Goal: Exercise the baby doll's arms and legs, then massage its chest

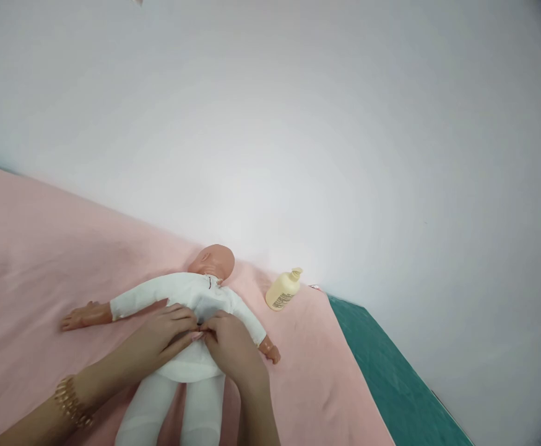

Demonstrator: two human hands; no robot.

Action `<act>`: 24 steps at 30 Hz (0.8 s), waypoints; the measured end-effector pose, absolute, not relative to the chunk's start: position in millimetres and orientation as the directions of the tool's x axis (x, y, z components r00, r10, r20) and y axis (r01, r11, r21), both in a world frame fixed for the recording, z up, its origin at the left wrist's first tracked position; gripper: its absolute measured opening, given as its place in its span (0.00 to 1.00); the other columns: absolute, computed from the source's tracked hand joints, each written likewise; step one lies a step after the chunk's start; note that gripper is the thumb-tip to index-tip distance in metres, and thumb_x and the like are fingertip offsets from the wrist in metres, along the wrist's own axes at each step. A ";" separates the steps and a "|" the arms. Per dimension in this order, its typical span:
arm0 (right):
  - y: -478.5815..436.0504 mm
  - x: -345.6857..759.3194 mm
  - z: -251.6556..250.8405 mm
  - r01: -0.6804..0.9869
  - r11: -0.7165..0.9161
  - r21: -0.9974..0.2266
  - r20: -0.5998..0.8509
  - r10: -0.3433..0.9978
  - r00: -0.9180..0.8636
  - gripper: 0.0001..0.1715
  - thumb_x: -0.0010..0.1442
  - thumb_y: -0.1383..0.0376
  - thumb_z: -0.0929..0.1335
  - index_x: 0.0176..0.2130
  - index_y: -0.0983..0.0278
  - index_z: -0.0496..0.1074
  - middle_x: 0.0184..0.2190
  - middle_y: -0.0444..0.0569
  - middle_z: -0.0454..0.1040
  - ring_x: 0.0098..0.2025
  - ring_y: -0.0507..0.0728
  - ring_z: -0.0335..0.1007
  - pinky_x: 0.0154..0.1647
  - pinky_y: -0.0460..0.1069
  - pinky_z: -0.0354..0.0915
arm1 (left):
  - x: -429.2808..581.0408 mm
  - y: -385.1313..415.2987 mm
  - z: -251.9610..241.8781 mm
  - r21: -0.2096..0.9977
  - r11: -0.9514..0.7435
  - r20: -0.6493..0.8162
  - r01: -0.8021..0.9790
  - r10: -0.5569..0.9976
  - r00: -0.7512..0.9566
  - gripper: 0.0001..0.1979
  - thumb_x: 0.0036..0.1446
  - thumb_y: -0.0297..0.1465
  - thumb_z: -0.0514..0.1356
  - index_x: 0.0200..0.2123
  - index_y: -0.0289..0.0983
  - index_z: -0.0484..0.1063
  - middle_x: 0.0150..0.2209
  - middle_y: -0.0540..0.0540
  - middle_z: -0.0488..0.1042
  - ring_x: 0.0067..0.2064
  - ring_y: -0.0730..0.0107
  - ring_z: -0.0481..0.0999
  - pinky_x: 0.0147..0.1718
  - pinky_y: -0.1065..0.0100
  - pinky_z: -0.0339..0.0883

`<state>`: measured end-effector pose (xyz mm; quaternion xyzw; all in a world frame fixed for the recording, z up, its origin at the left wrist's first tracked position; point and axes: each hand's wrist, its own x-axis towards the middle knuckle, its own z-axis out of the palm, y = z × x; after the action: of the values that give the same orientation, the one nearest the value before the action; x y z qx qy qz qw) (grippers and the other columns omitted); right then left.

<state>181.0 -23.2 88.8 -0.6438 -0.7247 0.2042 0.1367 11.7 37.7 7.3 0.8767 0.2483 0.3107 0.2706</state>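
Observation:
A baby doll with a white cloth body and plastic head, arms and hands lies on its back, arms spread and head turned aside. My left hand and my right hand meet over the middle of its torso. The fingers of both hands are closed in a pinch at the doll's cloth front, thumbs and fingertips almost touching. Just above the fingertips, a grey patch shows on the chest. The spot between the fingers is mostly hidden.
Right of the doll stands a pale yellow pump bottle. A pink sheet lies under everything, with a green surface showing beyond its right edge. Behind rises a white wall.

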 end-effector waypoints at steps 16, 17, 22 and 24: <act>-5.3 189.1 74.9 0.802 0.122 -0.585 0.150 0.988 -0.040 0.12 0.64 0.72 0.65 0.34 0.64 0.78 0.35 0.47 0.74 0.40 0.54 0.70 0.44 0.48 0.62 | 8.3 36.4 0.3 0.592 -0.747 0.559 0.304 0.652 0.513 0.19 0.73 0.39 0.46 0.45 0.40 0.76 0.51 0.43 0.75 0.54 0.56 0.71 0.54 0.58 0.66; -2.5 189.8 71.8 0.788 0.119 -0.604 0.182 0.983 -0.009 0.12 0.65 0.73 0.65 0.36 0.64 0.78 0.38 0.48 0.75 0.43 0.55 0.70 0.47 0.49 0.63 | 8.3 39.1 -3.9 0.582 -0.746 0.567 0.323 0.657 0.497 0.19 0.73 0.39 0.47 0.47 0.40 0.76 0.54 0.44 0.73 0.56 0.56 0.69 0.56 0.57 0.65; 5.2 191.0 59.4 0.728 0.171 -0.664 0.272 0.962 0.022 0.16 0.67 0.68 0.66 0.53 0.61 0.77 0.55 0.51 0.72 0.59 0.59 0.63 0.63 0.53 0.59 | 10.4 63.9 -16.0 0.404 -0.813 0.674 0.419 0.574 0.465 0.22 0.72 0.45 0.49 0.60 0.42 0.69 0.61 0.44 0.68 0.64 0.54 0.62 0.63 0.54 0.56; 5.8 190.8 57.5 0.730 0.184 -0.658 0.253 0.967 -0.017 0.18 0.66 0.67 0.67 0.54 0.60 0.76 0.55 0.50 0.73 0.59 0.59 0.63 0.64 0.53 0.58 | 13.3 73.6 -11.8 0.378 -0.811 0.648 0.446 0.576 0.498 0.24 0.72 0.49 0.48 0.58 0.41 0.70 0.58 0.43 0.72 0.60 0.53 0.66 0.60 0.53 0.58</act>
<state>190.8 5.8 57.5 -0.6141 -0.6912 0.1752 0.3383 13.3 73.6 -11.8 0.8617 0.2966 0.4039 0.0802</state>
